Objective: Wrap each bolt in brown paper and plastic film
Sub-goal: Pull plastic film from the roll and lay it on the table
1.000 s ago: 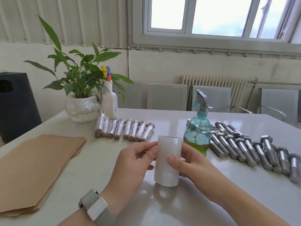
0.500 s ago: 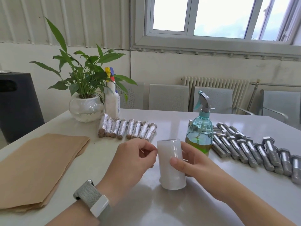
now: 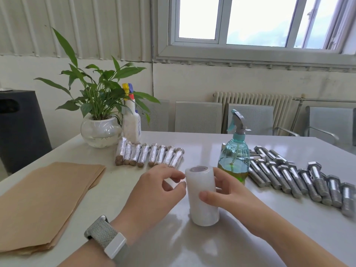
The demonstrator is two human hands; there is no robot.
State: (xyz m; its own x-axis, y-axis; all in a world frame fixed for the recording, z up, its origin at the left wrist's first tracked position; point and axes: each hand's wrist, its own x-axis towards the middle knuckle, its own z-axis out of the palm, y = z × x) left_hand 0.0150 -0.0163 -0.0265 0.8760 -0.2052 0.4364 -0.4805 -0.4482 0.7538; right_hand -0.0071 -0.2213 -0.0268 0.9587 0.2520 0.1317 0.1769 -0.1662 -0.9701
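Note:
A white roll of plastic film (image 3: 202, 199) stands upright on the table (image 3: 192, 247) in front of me. My right hand (image 3: 229, 193) grips it from the right, thumb across the front and fingers behind. The curled thumb and forefinger of my left hand (image 3: 154, 191) pick at the roll's upper left side. Several bare steel bolts (image 3: 289, 176) lie in a row at the right. Several wrapped bolts (image 3: 150, 157) lie side by side further back. A stack of brown paper sheets (image 3: 44, 199) lies at the left.
A teal spray bottle (image 3: 234, 158) stands just behind the roll, close to my right hand. A potted plant (image 3: 100, 130) and a white spray bottle (image 3: 132, 122) stand at the back left. A black bin (image 3: 19, 128) is off the table's left; grey chairs line the far side.
My left hand has let go of its flat hold on the roll and curled its fingertips at the upper left edge. The roll has tilted slightly and stayed in my right hand.

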